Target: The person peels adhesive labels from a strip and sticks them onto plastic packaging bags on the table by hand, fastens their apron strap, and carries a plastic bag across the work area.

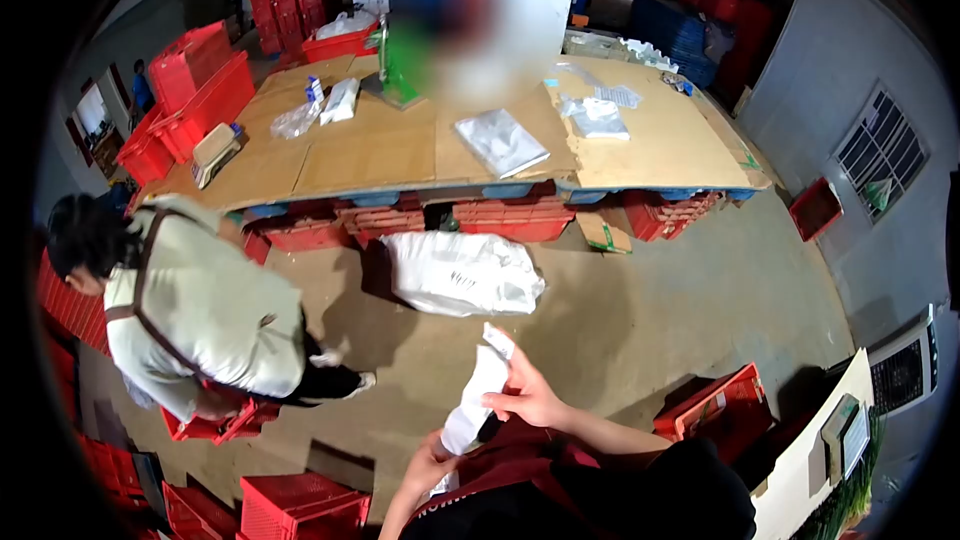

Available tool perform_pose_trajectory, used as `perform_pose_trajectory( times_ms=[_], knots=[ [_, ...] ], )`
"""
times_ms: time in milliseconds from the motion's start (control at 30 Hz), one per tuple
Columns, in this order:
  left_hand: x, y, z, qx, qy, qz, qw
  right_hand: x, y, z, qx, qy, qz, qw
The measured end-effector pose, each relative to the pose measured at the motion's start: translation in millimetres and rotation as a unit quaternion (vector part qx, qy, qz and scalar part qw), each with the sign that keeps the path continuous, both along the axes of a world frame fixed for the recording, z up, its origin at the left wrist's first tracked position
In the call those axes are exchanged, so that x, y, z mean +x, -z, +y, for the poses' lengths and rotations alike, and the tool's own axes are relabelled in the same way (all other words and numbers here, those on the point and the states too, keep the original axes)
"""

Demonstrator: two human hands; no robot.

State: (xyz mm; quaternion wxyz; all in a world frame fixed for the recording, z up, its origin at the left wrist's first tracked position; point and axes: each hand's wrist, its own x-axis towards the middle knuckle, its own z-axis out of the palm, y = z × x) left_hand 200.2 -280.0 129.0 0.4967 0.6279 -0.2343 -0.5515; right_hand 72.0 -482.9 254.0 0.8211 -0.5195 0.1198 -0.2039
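A narrow white strip, paper or plastic (474,398), is held in front of my body at the lower middle. My right hand (525,395) grips its upper part between thumb and fingers. Lower down and to the left, my left hand (430,464) is closed round the bottom end. A small dark thing shows beside the strip, under my right hand; I cannot make out what it is. Beyond my hands, a large white wrapped bundle (465,274) lies on the floor.
A cardboard-covered table (380,155) with plastic packets (502,142) stands ahead. Another person (205,290) bends over a red crate at the left. Red crates (305,507) stand at the lower left and one (712,402) at the right, near a white board (800,470).
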Motion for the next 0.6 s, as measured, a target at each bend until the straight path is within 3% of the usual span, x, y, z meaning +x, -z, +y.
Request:
perform_pose_trajectory(
  times_ms=[100,167,233,333,367,433,500,533,567,600],
  knots=[
    [-7.3,32.3,-57.1,0.019,0.073,-0.003,0.997,-31.0,-14.5,-65.2,0.018,0.1,-0.01,0.995],
    [-13.1,45.2,-98.0,0.015,0.155,-0.205,0.966,-55.5,-21.4,-108.0,-0.006,0.211,-0.002,0.978],
    [-19.8,29.4,-141.7,0.044,0.125,-0.195,0.972,-77.8,-20.4,-150.9,0.015,0.325,-0.023,0.945],
    [-20.5,-3.6,-204.9,0.03,0.115,-0.292,0.949,-100.2,-12.3,-202.4,-0.141,0.473,-0.026,0.87],
    [-22.3,-9.6,-223.0,0.029,0.113,-0.291,0.949,-104.3,-1.3,-211.4,-0.143,0.471,-0.027,0.87],
    [-23.5,-21.3,-256.3,-0.08,0.079,-0.176,0.978,-106.2,21.8,-223.6,-0.331,0.432,0.075,0.835],
    [-30.7,-42.9,-287.0,-0.113,0.122,-0.155,0.974,-96.7,55.8,-222.3,-0.313,0.297,0.052,0.901],
    [-33.5,-53.6,-303.8,-0.106,0.145,-0.144,0.973,-93.0,52.1,-218.1,-0.321,0.206,0.173,0.908],
    [-34.0,-58.9,-317.9,-0.1,0.167,-0.133,0.972,-82.8,44.9,-219.1,-0.437,0.169,0.128,0.874],
    [-31.1,-47.2,-330.6,-0.104,0.189,-0.152,0.965,-71.6,44.7,-219.6,-0.403,0.152,0.136,0.892]
  ],
)
